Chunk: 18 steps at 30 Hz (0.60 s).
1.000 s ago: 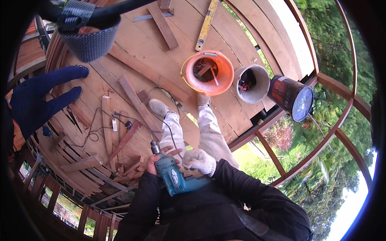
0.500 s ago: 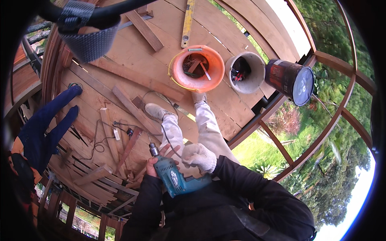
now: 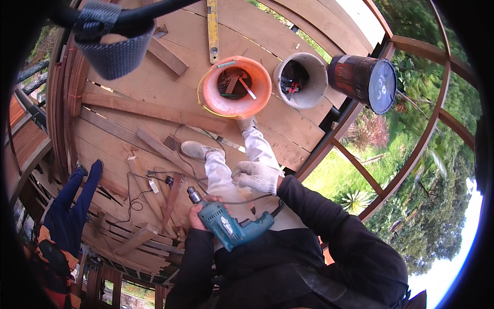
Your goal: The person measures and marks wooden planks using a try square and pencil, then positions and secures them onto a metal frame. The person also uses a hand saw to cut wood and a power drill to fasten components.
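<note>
My bare left hand is wrapped round the front of a teal corded power drill, just behind its metal chuck. The drill lies across my lap, chuck toward the far left, handle toward the right. No bit can be made out in the chuck. My right hand, in a white knit glove, hovers over my thigh, apart from the drill. Its fingers are curled together, and what they hold, if anything, is hidden. The drill's dark cord loops over my legs below that hand.
Ahead stand an orange bucket with scraps, a grey bucket with tools, and a dark lidded pail by the curved railing. A yellow level and loose boards lie on the deck. Another person is at left.
My right hand has moved up and away from the drill. The thin bit seen at the chuck earlier no longer shows. The cord has dropped lower over my legs, and the view has shifted.
</note>
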{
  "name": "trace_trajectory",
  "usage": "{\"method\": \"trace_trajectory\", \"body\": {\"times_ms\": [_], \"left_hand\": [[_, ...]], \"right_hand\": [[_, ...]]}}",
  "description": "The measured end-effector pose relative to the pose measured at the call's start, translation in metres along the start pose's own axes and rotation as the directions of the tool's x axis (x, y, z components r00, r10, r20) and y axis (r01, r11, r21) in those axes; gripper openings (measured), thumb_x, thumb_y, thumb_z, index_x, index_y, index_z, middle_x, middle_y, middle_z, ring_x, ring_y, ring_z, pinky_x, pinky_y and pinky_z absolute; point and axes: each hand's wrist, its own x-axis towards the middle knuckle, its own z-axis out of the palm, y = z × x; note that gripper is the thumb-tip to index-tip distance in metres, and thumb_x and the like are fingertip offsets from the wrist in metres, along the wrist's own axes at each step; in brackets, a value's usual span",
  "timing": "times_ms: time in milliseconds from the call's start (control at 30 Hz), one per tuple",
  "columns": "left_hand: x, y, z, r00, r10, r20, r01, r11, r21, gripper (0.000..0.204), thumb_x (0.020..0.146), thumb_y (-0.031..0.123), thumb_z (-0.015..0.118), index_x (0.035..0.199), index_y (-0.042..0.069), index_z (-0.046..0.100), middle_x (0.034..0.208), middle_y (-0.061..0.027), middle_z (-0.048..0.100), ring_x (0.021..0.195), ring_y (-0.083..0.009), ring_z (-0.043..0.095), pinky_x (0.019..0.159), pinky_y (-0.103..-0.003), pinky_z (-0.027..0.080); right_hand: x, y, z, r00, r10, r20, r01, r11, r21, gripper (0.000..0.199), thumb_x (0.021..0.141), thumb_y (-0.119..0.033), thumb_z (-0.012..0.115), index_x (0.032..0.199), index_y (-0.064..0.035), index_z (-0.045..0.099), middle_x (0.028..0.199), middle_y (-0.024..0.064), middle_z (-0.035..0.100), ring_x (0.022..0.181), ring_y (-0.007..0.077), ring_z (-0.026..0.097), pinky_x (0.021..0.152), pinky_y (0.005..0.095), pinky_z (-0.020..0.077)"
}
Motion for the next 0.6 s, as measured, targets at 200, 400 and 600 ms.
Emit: {"method": "trace_trajectory", "body": {"times_ms": [200, 400, 600], "left_hand": [[0.007, 0.005, 0.020, 1.000, 0.008, -0.015, -0.006, 0.995, 0.102, 0.053, 0.080, 0.047, 0.066, 0.111, 0.003, 0.065, 0.113, -0.0172, 0.058, 0.104, -0.0371, 0.065, 0.086, -0.060, 0.056], [0.001, 0.004, 0.002, 0.997, -0.017, -0.070, 0.017, 1.000, 0.000, 0.054, 0.082, 0.048, 0.063, 0.113, 0.004, 0.066, 0.115, -0.0178, 0.060, 0.107, -0.0399, 0.063, 0.089, -0.063, 0.054], [0.001, -0.001, -0.019, 0.965, -0.123, -0.230, 0.120, 0.992, -0.024, 0.052, 0.079, 0.054, 0.065, 0.106, 0.010, 0.064, 0.112, -0.0136, 0.058, 0.099, -0.0333, 0.063, 0.085, -0.055, 0.054]], "right_hand": [[-0.017, -0.027, -0.012, 0.987, 0.058, -0.149, -0.107, 0.932, -0.347, 0.033, 0.095, -0.034, 0.066, 0.113, -0.0070, 0.069, 0.101, 0.0084, 0.073, 0.097, 0.0200, 0.068, 0.090, 0.0337, 0.0521], [-0.012, 0.032, -0.039, 0.958, -0.058, -0.282, -0.097, 0.858, -0.505, 0.033, 0.095, -0.035, 0.063, 0.112, -0.0083, 0.073, 0.105, 0.0157, 0.074, 0.102, 0.0310, 0.070, 0.093, 0.0386, 0.0528], [0.000, 0.071, -0.126, 0.764, 0.101, -0.637, -0.323, 0.915, -0.242, 0.035, 0.091, -0.031, 0.063, 0.111, -0.0042, 0.073, 0.106, 0.0189, 0.074, 0.104, 0.0313, 0.070, 0.095, 0.0385, 0.0529]]}}
